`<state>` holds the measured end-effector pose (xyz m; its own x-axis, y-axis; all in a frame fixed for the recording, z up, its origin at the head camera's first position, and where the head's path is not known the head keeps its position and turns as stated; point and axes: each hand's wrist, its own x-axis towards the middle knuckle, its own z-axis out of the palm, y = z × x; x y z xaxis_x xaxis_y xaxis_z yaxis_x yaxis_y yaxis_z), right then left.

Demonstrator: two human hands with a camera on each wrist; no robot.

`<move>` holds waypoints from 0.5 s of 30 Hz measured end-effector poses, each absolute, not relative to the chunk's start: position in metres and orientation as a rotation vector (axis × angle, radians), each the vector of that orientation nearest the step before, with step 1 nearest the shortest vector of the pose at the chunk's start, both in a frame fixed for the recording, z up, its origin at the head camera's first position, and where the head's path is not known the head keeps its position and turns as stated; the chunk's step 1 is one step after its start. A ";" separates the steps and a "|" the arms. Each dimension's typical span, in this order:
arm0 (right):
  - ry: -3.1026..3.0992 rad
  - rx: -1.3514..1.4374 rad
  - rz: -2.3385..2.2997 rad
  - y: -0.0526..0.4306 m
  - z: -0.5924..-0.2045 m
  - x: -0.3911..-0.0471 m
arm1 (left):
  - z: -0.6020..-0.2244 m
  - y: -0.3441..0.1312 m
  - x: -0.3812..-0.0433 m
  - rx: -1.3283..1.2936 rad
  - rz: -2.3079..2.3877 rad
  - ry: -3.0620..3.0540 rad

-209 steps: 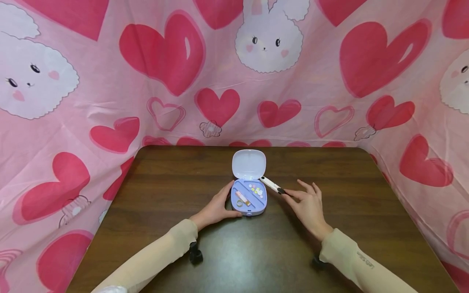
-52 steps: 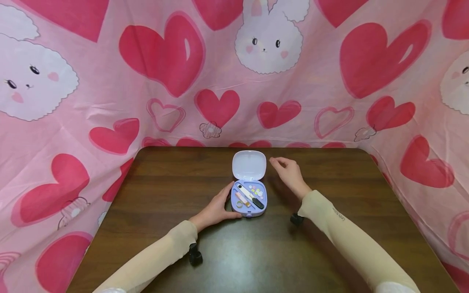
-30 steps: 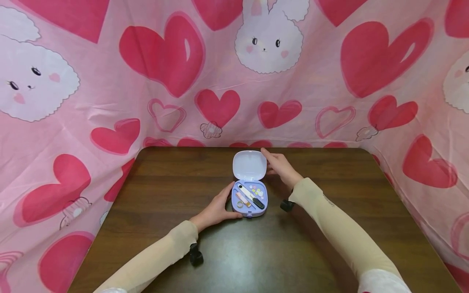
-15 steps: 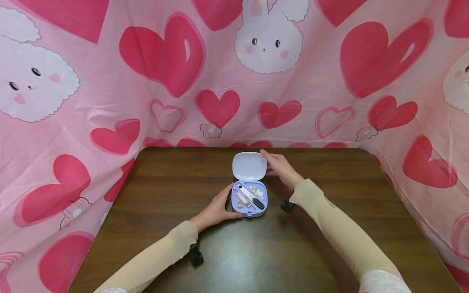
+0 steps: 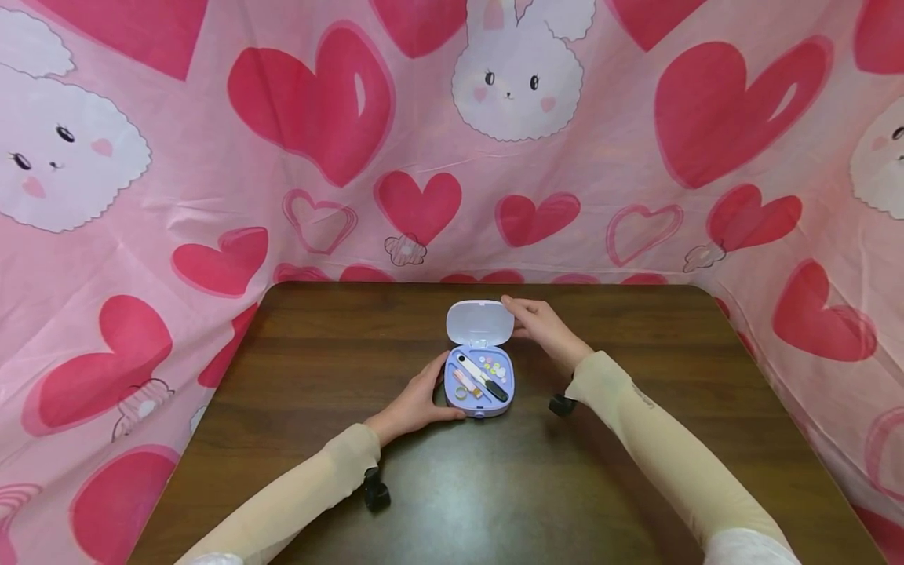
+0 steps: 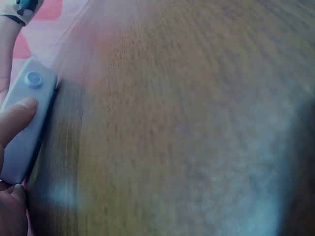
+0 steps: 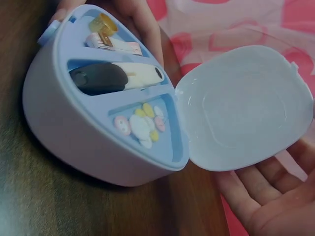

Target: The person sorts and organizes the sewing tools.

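Observation:
A lavender sewing box (image 5: 496, 410) stands on the table with its pale lid (image 5: 479, 322) raised at the back. My left hand (image 5: 417, 402) grips the box by its left side, thumb along the front wall below the round catch (image 6: 33, 79). At the lid's right edge, my right hand (image 5: 549, 328) holds it with the thumb on the rim and the fingers behind. A white tool with a black end (image 7: 101, 77) lies in the middle compartment. Beside it are small pale and yellow buttons (image 7: 141, 127), a gold ring-like thimble (image 7: 103, 23) and a pink-and-white piece (image 7: 125, 46).
The dark wooden table (image 5: 339, 337) has rounded back corners. A pink cloth (image 5: 586, 157) with hearts and rabbits hangs behind it and on both sides. Black straps with small cameras (image 5: 377, 490) sit at the wrists.
The white-and-black tool has gone from my right hand into the middle compartment. My right hand then moved to the lid, which now tilts slightly forward. My left hand has stayed in place.

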<state>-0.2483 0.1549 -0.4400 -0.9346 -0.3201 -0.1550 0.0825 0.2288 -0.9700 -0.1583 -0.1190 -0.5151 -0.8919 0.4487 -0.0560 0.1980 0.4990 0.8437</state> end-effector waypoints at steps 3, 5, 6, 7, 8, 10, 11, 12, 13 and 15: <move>2.200 -0.258 -1.738 0.158 -0.440 -0.246 | -0.516 -0.120 -0.159 0.555 1.343 2.475; 2.213 -0.297 -1.710 0.162 -0.441 -0.244 | -0.516 -0.120 -0.160 0.559 1.346 2.471; 2.220 -0.310 -1.698 0.163 -0.442 -0.243 | -0.516 -0.120 -0.160 0.561 1.349 2.470; 2.226 -0.325 -1.689 0.164 -0.442 -0.242 | -0.516 -0.120 -0.160 0.562 1.350 2.471; 2.227 -0.346 -1.683 0.165 -0.443 -0.241 | -0.516 -0.120 -0.159 0.563 1.349 2.472; 2.224 -0.383 -1.679 0.167 -0.444 -0.239 | -0.516 -0.120 -0.159 0.559 1.343 2.476; 2.221 -0.402 -1.680 0.167 -0.444 -0.238 | -0.516 -0.120 -0.159 0.560 1.343 2.477; 2.216 -0.420 -1.684 0.168 -0.445 -0.238 | -0.516 -0.120 -0.159 0.559 1.340 2.480; 2.213 -0.440 -1.683 0.168 -0.445 -0.236 | -0.516 -0.119 -0.158 0.559 1.339 2.481; 2.220 -0.464 -1.667 0.170 -0.446 -0.234 | -0.516 -0.119 -0.158 0.556 1.339 2.483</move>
<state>-0.2344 0.1699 -0.4461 -0.8941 -0.4435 -0.0628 -0.0632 0.2637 -0.9625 -0.1578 -0.1192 -0.5157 -0.8915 0.4502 -0.0502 0.2054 0.5005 0.8410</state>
